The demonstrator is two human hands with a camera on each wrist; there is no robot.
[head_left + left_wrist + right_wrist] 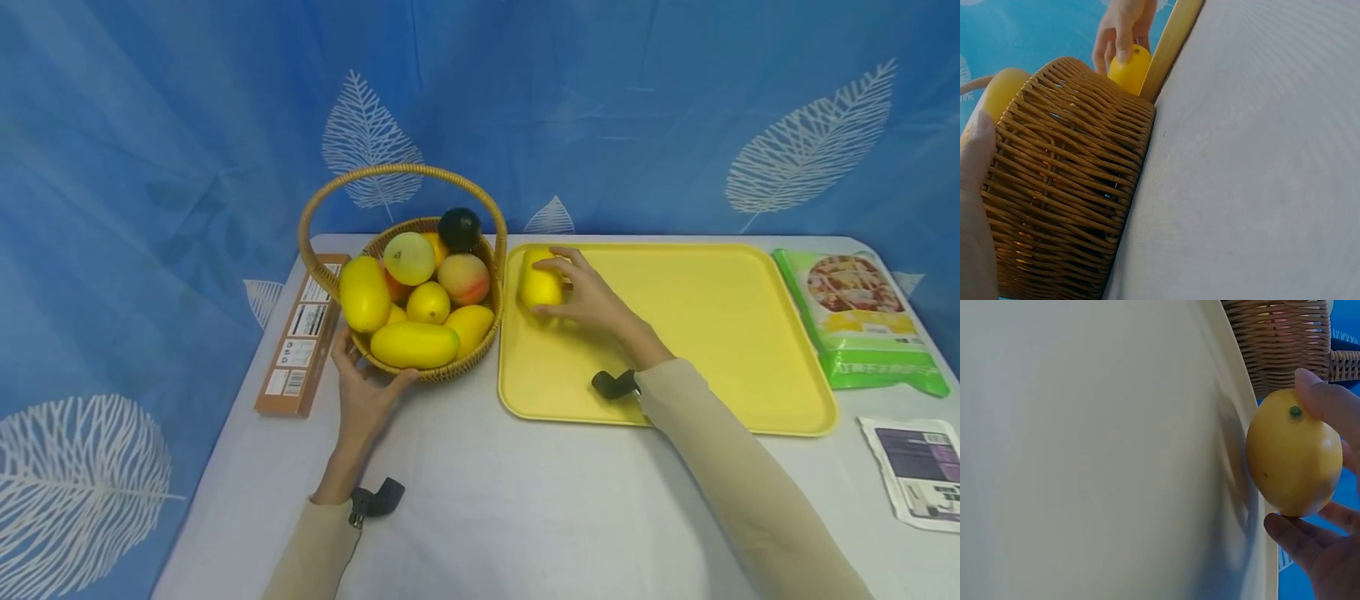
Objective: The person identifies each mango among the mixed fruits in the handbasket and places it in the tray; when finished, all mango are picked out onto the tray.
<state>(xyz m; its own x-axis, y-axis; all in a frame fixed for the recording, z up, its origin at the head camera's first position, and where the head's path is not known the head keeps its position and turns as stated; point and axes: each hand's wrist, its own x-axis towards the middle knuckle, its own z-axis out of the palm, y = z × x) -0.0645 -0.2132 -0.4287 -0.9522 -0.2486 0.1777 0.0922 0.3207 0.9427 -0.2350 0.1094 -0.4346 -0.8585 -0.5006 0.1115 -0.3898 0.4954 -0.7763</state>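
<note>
The right hand [588, 297] pinches the yellow lemon [540, 287] in its grip over the tray [720, 325], just right of the wicker basket [1066, 181] the left hand [366, 400] holds.

Both forearms [742, 467] are slanting forward, the left hand [365, 400] holding its thumb [976, 150] apart from its fingers [344, 353], the right hand [588, 296] over there bending into a pinch

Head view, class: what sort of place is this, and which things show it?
Probably a staged tabletop set-up rather than a kitchen: a leaf-patterned blue backdrop stands behind a white-covered table bearing a fruit basket and a yellow tray.
</note>
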